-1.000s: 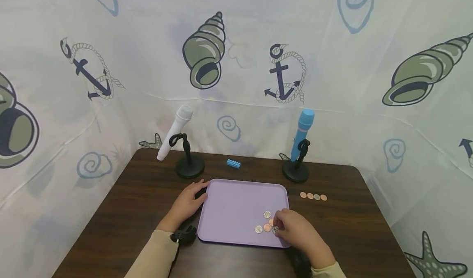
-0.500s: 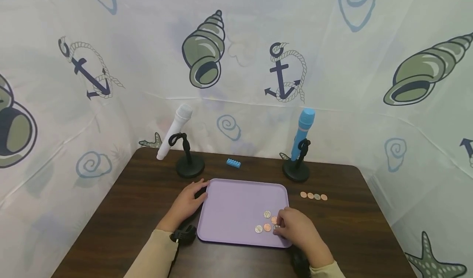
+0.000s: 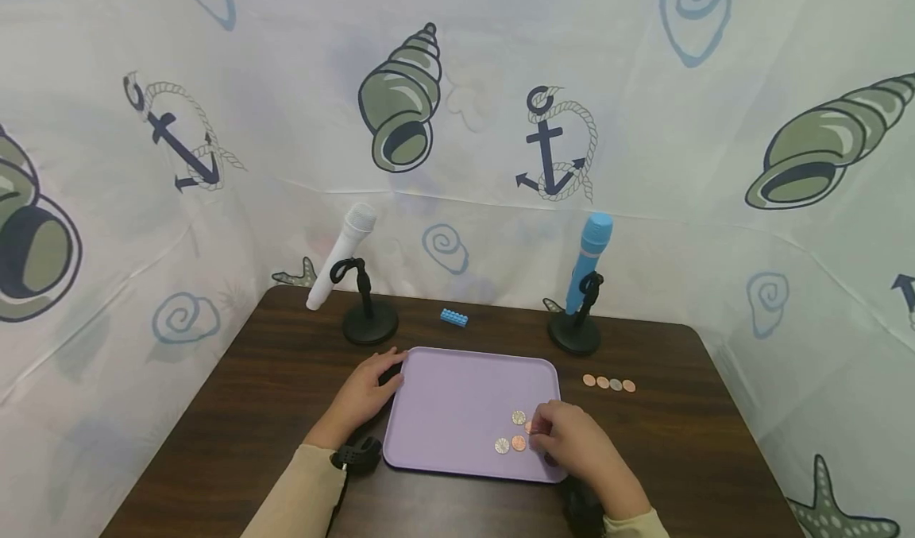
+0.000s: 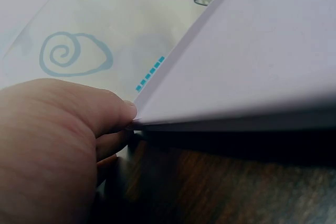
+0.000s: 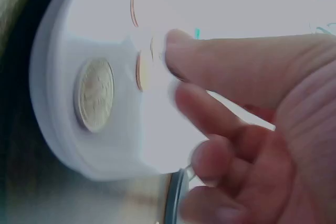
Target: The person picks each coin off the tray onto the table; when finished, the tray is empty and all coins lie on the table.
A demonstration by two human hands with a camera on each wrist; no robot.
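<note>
A lilac tray (image 3: 457, 395) lies on the table with silver and copper coins near its front right. My left hand (image 3: 364, 391) rests at the tray's left side, its fingertips touching the rim close to the far left corner. Over the coins, my right hand (image 3: 575, 443) pinches a coin, of which only a thin dark edge shows between thumb and index finger. Beside that hand lie a copper coin (image 3: 518, 443), a silver coin (image 3: 502, 445) and another silver coin (image 3: 519, 417). In the right wrist view, a silver coin (image 5: 95, 95) sits near the tray's corner.
Several coins (image 3: 603, 382) form a row on the table right of the tray. Behind it stand a white microphone (image 3: 343, 244) and a blue microphone (image 3: 588, 256) on black stands. A blue toy brick (image 3: 453, 317) lies between them. Patterned cloth (image 3: 486, 149) hangs behind the table.
The silver coin that showed at my right fingertips is out of sight in the head view. My right hand has shifted only slightly; my left hand stays at the tray.
</note>
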